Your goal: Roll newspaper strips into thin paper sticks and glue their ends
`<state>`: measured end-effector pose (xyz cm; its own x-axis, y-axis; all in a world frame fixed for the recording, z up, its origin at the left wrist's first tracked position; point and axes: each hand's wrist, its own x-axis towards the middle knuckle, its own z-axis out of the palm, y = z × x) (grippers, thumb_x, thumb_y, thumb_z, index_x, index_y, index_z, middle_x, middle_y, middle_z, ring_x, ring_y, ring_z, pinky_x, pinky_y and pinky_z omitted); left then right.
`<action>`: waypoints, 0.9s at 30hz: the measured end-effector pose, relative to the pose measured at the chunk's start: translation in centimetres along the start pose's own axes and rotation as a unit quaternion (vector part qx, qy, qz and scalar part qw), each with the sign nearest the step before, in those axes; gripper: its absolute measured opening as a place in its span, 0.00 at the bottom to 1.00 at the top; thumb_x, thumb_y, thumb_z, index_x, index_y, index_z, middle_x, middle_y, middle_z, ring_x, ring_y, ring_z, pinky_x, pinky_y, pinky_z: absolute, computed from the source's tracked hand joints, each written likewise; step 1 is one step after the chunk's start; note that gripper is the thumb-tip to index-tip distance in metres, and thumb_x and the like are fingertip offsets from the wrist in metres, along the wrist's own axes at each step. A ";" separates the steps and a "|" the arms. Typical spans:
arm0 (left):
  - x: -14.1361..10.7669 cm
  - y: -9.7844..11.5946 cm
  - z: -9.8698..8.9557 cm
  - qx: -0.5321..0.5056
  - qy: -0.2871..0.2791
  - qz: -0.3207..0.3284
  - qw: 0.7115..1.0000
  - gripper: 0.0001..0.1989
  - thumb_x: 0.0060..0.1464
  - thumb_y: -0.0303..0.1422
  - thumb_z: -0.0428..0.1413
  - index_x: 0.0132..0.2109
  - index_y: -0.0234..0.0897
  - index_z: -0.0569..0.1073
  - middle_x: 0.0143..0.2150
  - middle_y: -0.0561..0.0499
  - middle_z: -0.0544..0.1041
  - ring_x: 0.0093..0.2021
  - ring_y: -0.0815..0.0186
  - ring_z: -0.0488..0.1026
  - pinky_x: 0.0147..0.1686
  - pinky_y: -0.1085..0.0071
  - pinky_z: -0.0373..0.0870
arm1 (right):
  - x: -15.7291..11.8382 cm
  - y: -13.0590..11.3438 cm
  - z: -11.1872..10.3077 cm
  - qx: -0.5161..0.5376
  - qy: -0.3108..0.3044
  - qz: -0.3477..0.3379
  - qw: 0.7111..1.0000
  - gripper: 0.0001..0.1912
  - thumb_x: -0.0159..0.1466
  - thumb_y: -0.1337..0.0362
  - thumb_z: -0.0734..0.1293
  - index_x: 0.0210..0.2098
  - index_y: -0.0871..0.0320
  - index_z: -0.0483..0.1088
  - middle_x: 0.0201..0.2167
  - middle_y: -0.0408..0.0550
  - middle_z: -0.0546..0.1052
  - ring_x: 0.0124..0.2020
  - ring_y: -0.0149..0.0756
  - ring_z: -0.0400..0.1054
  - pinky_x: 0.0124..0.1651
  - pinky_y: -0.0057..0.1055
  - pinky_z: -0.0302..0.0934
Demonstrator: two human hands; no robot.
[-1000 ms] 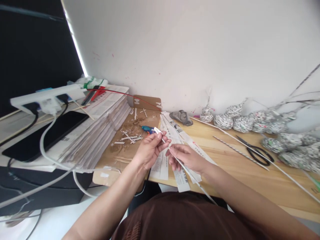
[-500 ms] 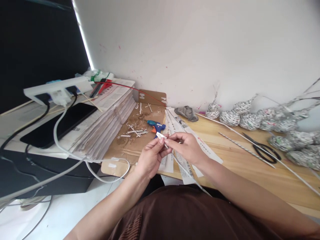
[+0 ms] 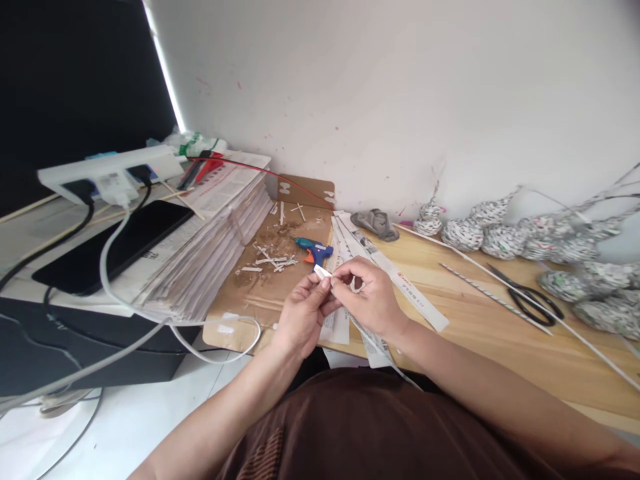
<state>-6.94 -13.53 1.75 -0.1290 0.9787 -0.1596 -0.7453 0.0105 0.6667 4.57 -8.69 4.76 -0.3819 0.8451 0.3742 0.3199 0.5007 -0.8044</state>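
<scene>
Hands, two (image 3: 305, 308) (image 3: 367, 293), pinch one paper strip (image 3: 323, 272).

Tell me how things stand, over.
Left hand: pinching white paper strip. Right hand: fingers at the same strip. Glue gun just beyond the fingers; scissors off to the right, both untouched.
</scene>
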 end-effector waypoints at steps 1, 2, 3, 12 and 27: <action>0.0 0.1 -0.1 -0.007 0.005 0.004 1.000 0.06 0.49 0.29 0.63 0.34 0.33 0.73 0.33 0.52 0.77 0.34 0.72 0.75 0.38 0.74 0.75 | 0.0 0.1 0.0 0.007 -0.008 0.000 1.000 0.03 0.57 0.65 0.66 0.28 0.56 0.71 0.29 0.45 0.72 0.30 0.32 0.65 0.36 0.29 0.61; -0.1 0.1 -0.3 -0.013 0.010 0.005 1.000 0.06 0.48 0.29 0.63 0.32 0.33 0.72 0.32 0.53 0.76 0.33 0.72 0.75 0.38 0.74 0.75 | 0.1 0.2 0.1 0.027 -0.024 0.013 0.999 0.03 0.58 0.64 0.65 0.29 0.56 0.70 0.29 0.45 0.72 0.30 0.32 0.65 0.35 0.29 0.61; -0.2 0.2 -0.5 -0.016 0.015 0.005 1.000 0.07 0.49 0.29 0.63 0.32 0.33 0.72 0.32 0.52 0.76 0.33 0.72 0.76 0.38 0.74 0.76 | 0.3 0.5 0.1 0.056 -0.046 0.038 0.997 0.05 0.60 0.61 0.65 0.31 0.56 0.70 0.29 0.45 0.72 0.30 0.32 0.66 0.34 0.28 0.61; -1.5 1.5 -2.0 -0.014 0.038 -0.014 0.999 0.07 0.49 0.29 0.62 0.35 0.33 0.72 0.34 0.48 0.78 0.39 0.65 0.79 0.35 0.77 0.76 | 5.8 3.9 2.4 -0.173 -0.179 0.169 0.954 0.27 0.58 0.41 0.61 0.21 0.58 0.68 0.19 0.48 0.73 0.24 0.36 0.67 0.26 0.29 0.53; -2.2 3.5 -3.5 -0.043 0.081 0.037 0.995 0.03 0.52 0.22 0.59 0.36 0.29 0.74 0.37 0.44 0.80 0.41 0.60 0.79 0.42 0.73 0.76 | 5.4 2.5 2.7 0.239 -0.193 0.325 0.894 0.05 0.60 0.63 0.62 0.32 0.59 0.67 0.28 0.46 0.75 0.27 0.31 0.72 0.26 0.25 0.63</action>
<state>-11.50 -16.37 1.90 -0.2840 0.9304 -0.2317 -0.7825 -0.0853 0.6167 0.94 -3.34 3.52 -0.5505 0.7541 -0.3581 0.2123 -0.2884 -0.9337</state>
